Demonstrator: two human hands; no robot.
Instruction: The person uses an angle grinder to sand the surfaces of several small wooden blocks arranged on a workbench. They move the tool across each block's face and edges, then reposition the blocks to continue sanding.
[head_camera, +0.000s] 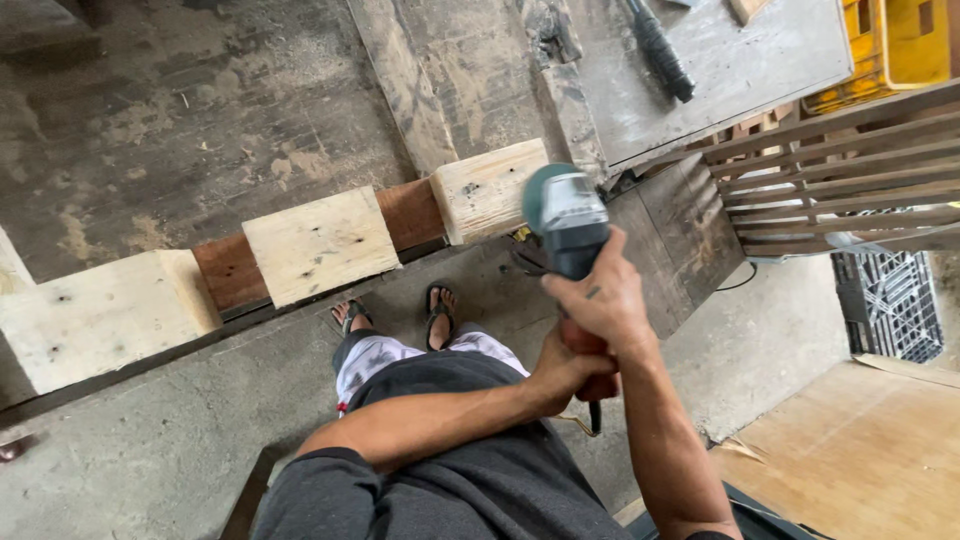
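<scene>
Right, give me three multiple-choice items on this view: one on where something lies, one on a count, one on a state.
1. Where does the black-handled tool lie?
A. on the grey bench top at upper right
B. on the concrete floor beside the feet
C. on the plywood sheet at lower right

2. How many pale wooden blocks sit along the dark plank?
A. one
B. three
C. five

3. How is the green-headed power tool held?
A. lying loose on the floor
B. in the left hand alone
C. gripped by both hands

Answers:
1. A, it rests on the grey bench top, well above the floor.
2. B, a left block, a middle block and a right block show.
3. C, the right hand wraps the body and the left hand clasps the handle below it.
</scene>
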